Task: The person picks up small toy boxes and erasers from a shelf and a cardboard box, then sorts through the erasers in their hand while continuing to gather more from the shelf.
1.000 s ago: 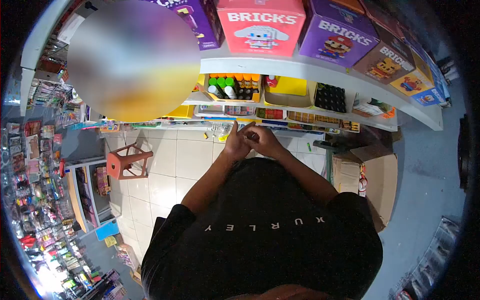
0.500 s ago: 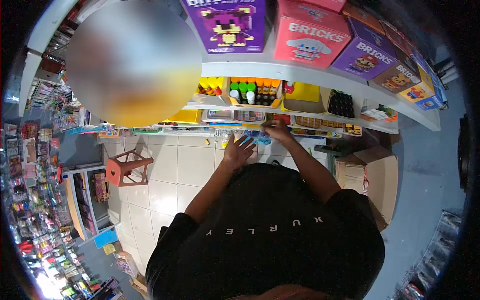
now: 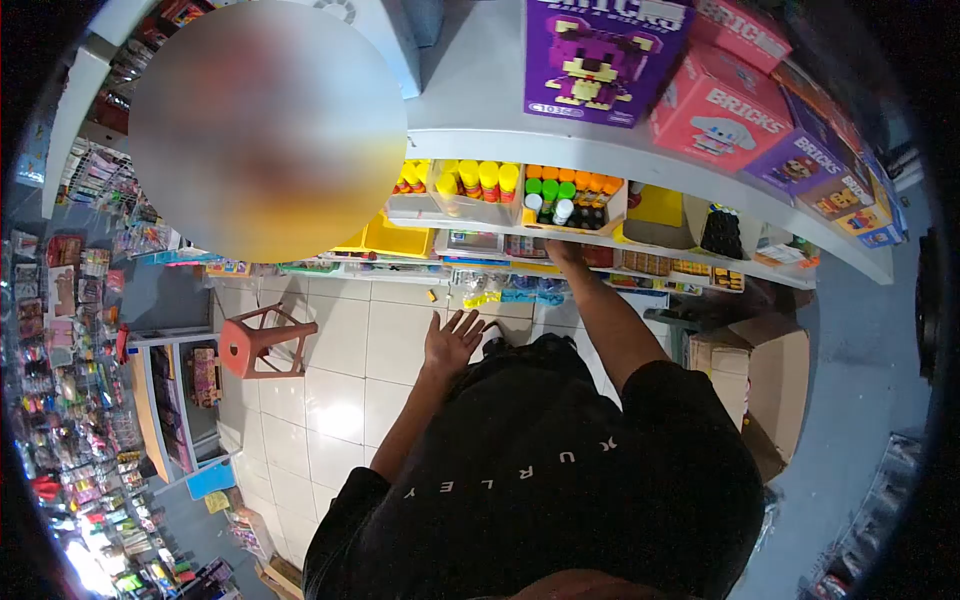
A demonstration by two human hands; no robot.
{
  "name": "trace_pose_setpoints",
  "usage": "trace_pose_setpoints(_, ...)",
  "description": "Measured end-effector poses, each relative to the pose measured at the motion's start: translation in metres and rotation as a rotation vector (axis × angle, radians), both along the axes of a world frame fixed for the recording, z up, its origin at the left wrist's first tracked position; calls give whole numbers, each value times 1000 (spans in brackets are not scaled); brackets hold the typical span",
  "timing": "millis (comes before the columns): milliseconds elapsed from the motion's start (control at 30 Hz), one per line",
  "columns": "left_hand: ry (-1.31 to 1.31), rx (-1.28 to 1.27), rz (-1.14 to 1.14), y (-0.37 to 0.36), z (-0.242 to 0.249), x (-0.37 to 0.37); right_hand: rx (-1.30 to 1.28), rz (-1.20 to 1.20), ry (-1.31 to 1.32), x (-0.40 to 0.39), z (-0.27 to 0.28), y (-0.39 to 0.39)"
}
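Observation:
My left hand (image 3: pixel 454 340) is held over the tiled floor, palm up and fingers spread, with nothing in it. At the shelf unit, my right hand (image 3: pixel 566 254) reaches into the lower shelf, its fingers hidden below the upper board. Close by it are small packs (image 3: pixel 527 246) on one side and a row of brown boxes (image 3: pixel 645 262) on the other. On the board above stand bottles with green, orange and white caps in a carton (image 3: pixel 616 207), beside yellow-capped ones in a clear bin (image 3: pixel 452 205).
Boxes marked BRICKS (image 3: pixel 722 120) line the top shelf. A red stool (image 3: pixel 262 342) stands on the floor to the left. An open cardboard box (image 3: pixel 780 390) is at my right. Packaged goods (image 3: pixel 80 400) cover the left wall. A blurred disc hides the upper left.
My right hand has gone from in front of the shelf into it. My left hand has drawn back and its fingers are spread. The view has shifted, so the shelves appear further right.

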State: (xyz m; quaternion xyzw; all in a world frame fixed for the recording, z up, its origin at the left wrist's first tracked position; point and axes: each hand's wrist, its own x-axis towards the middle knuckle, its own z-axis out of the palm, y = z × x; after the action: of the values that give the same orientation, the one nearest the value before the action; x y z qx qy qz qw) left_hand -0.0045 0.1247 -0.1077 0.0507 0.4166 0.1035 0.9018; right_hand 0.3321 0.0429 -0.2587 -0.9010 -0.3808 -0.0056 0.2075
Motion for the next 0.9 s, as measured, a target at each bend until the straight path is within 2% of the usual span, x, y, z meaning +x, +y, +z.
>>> trace_pose_setpoints(67, 38, 8, 11, 6, 0, -11, 68, -29, -30, 1, -19, 2)
trace_pose_setpoints(167, 72, 1, 11, 17, 2, -26, 23, -62, 68, -8, -14, 0)
trace_pose_setpoints(267, 100, 13, -1, 28, -4, -37, 51, -111, 116, -20, 26, 4)
trace_pose_setpoints(367, 106, 27, 5, 34, -7, -42, -132, -167, 199, -19, 16, 4)
trace_pose_setpoints(467, 102, 28, 16, 39, -8, -43, 79, -150, 105, -16, -5, 7)
trace_pose_setpoints(567, 93, 9, 16, 39, -9, -44, 97, -121, 71, -19, -3, 5)
trace_pose_setpoints(667, 93, -1, 12, 39, -9, -44, 298, -130, -45, -19, -17, 9)
trace_pose_setpoints(767, 88, -5, 11, 40, -11, -46, 286, -209, -2, -15, -26, 12)
trace_pose_setpoints(800, 87, -3, 10, 40, -12, -46, 380, -224, -91, -14, -28, 16)
trace_pose_setpoints(900, 98, -8, 14, 40, -16, -47, 268, -317, -12, -17, -28, 18)
